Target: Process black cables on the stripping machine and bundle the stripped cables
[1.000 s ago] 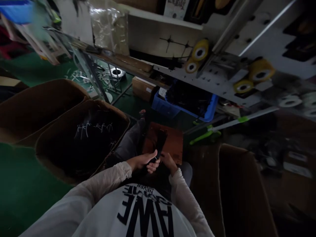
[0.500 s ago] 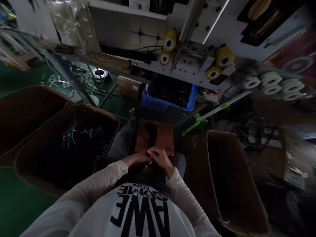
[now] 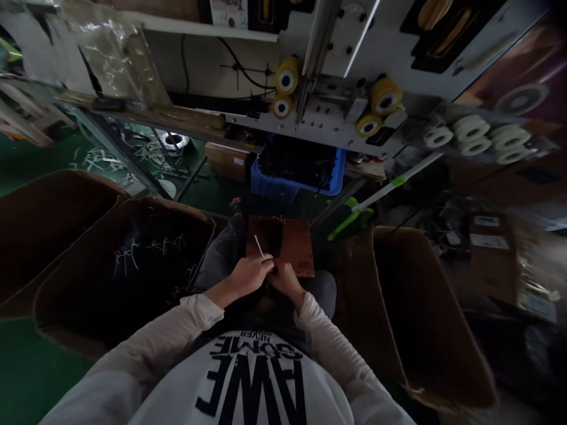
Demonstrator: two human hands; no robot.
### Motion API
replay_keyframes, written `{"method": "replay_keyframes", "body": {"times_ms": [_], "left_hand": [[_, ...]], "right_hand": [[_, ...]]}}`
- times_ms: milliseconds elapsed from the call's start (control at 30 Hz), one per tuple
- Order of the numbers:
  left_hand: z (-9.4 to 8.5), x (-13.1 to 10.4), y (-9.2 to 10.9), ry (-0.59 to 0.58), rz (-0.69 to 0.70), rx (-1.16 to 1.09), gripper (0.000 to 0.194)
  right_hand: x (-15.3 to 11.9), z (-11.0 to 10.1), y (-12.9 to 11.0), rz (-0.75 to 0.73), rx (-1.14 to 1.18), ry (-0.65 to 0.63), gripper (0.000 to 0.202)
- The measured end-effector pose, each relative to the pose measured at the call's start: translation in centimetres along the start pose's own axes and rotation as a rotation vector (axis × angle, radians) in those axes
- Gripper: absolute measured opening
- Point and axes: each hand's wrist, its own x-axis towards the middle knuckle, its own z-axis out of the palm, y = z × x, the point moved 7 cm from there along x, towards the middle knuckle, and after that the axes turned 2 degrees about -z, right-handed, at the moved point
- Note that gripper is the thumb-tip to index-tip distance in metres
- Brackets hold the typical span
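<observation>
A reddish-brown board (image 3: 299, 242) rests across my lap, with a dark bundle of strands (image 3: 275, 236) lying along it. Over the board's near left part is my left hand (image 3: 248, 274), its fingers closed on a thin white tie (image 3: 259, 247) that sticks up from them. My right hand (image 3: 286, 277) touches it at the fingertips, at the board's near edge. The fingers of my right hand are curled round the near end of the dark bundle. Exactly how the fingertips meet is too dark to tell.
Large cartons stand on the left (image 3: 128, 206) and right (image 3: 385, 295); the left one holds dark bundles with white ties. Ahead, a blue crate (image 3: 274, 188) of dark pieces sits under a machine with yellow rollers (image 3: 287, 77). A green-footed stand (image 3: 349, 218) is front right.
My left hand has risen and turned, and a white tie now shows in it. My right hand has curled in beside it. The view has shifted slightly.
</observation>
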Motion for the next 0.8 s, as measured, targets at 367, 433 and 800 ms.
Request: {"method": "replay_keyframes", "body": {"times_ms": [367,433,800], "left_hand": [[2.5,-1.0,-2.5,0.173,-0.078,-0.524,0.057],[3.0,-0.7,-3.0,0.145,-0.102,-0.549,0.033],[4.9,1.5,-3.6,0.031,-0.127,-0.647,0.016]], "right_hand": [[-0.3,-0.2,2.5,0.104,0.358,-0.079,0.015],[-0.2,-0.1,2.7,0.115,0.396,-0.082,0.011],[0.0,-0.7,1.1,-0.081,0.085,-0.081,0.008]]}}
